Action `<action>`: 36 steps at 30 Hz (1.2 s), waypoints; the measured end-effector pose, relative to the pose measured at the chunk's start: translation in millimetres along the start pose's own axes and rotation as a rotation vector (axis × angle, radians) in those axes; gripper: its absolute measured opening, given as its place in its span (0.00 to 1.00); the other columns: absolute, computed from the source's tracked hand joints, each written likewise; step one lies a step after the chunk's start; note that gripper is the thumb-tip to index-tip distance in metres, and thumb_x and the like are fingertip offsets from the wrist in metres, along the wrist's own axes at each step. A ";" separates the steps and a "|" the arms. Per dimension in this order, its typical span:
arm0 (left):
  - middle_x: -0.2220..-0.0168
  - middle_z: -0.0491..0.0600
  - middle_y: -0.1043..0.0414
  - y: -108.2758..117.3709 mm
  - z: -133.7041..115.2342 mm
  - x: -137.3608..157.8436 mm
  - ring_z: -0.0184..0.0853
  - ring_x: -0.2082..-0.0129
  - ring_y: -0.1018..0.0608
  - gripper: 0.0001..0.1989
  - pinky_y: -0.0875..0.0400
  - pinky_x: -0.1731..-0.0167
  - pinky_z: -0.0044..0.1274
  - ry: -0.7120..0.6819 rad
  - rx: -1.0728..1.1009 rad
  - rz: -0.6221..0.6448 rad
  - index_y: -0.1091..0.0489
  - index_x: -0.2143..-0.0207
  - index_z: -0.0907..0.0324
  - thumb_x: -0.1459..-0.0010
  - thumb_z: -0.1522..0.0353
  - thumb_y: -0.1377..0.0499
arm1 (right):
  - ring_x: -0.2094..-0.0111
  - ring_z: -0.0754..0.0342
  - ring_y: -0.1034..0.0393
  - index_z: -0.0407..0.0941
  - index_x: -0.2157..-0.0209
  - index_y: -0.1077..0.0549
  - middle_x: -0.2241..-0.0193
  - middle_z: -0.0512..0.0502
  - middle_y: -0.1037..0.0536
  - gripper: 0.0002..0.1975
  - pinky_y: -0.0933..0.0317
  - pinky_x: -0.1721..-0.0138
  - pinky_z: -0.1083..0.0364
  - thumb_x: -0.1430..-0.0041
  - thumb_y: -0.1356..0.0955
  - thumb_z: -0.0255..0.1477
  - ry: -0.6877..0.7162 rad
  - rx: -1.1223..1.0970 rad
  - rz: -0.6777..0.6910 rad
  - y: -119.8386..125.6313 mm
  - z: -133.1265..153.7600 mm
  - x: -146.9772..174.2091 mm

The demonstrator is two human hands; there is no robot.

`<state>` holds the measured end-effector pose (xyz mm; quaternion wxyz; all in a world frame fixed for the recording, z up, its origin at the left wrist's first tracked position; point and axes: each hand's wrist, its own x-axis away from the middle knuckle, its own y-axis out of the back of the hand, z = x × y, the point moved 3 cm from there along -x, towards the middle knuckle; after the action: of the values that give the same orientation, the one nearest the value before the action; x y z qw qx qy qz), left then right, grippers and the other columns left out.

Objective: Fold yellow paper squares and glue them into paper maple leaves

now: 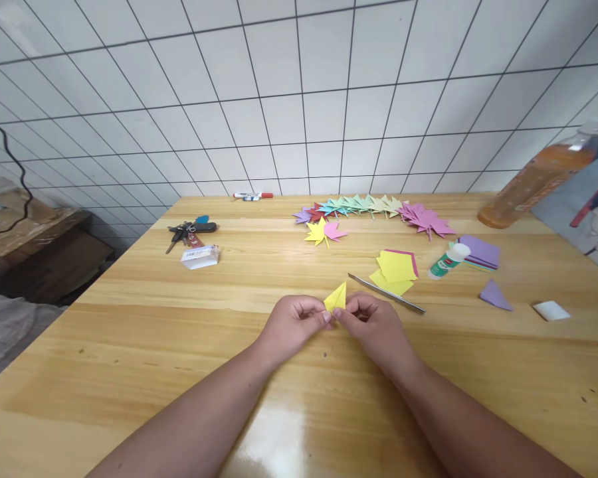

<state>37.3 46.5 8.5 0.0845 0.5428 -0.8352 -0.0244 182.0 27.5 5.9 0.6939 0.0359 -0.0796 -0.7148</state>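
A small yellow folded paper [335, 297] with a pointed top is held up between both my hands over the table. My left hand [295, 322] pinches its lower left edge between thumb and fingers. On the lower right, my right hand [376, 325] grips it the same way, the thumb pressed on the front. Just beyond the right hand lies a slim metal blade-like strip [386, 293], slanting across the wood. Beside that strip are several yellow paper squares [397, 267], with a magenta sheet [416, 262] showing at their edge.
Folded paper leaves [359, 206] in several colours line the back, with a yellow leaf [317, 232] in front. At right are a glue stick [448, 261], purple squares [480, 252], an eraser [551, 310] and a bottle [543, 176]. Keys [189, 229] and a marker [253, 196] lie left.
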 end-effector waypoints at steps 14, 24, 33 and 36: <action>0.79 0.48 0.28 3.1 2.1 -1.9 0.29 0.78 0.29 0.12 0.36 0.73 0.21 0.070 0.080 -0.039 0.29 0.77 0.63 0.53 0.62 0.39 | 0.73 0.55 0.35 0.43 0.76 0.27 0.74 0.48 0.26 0.10 0.40 0.72 0.57 0.51 0.33 0.35 -0.024 -0.010 0.040 2.1 -1.8 -1.5; 0.78 0.46 0.31 3.5 4.0 -2.8 0.29 0.76 0.30 0.14 0.34 0.74 0.20 0.059 0.116 -0.065 0.30 0.74 0.63 0.52 0.59 0.40 | 0.78 0.58 0.40 0.44 0.82 0.33 0.80 0.52 0.33 0.09 0.44 0.76 0.59 0.53 0.34 0.32 0.018 0.116 0.006 1.1 2.3 -0.5; 0.79 0.45 0.33 3.9 5.8 -2.1 0.28 0.77 0.33 0.11 0.37 0.75 0.20 -0.029 -0.047 -0.110 0.30 0.75 0.63 0.49 0.63 0.42 | 0.77 0.58 0.41 0.44 0.82 0.36 0.80 0.52 0.34 0.09 0.45 0.76 0.59 0.53 0.35 0.31 0.055 0.165 0.033 -0.8 2.5 0.1; 0.74 0.47 0.30 2.9 7.6 -3.3 0.29 0.74 0.31 0.11 0.36 0.74 0.20 -0.036 -0.055 -0.074 0.29 0.70 0.62 0.48 0.62 0.42 | 0.77 0.58 0.41 0.44 0.82 0.36 0.80 0.52 0.34 0.09 0.45 0.76 0.59 0.52 0.35 0.31 0.057 0.174 0.030 -0.1 1.7 0.0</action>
<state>34.7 50.3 1.0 0.0832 0.5702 -0.8151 -0.0602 181.6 27.6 7.6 0.7009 0.1151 -0.1219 -0.6932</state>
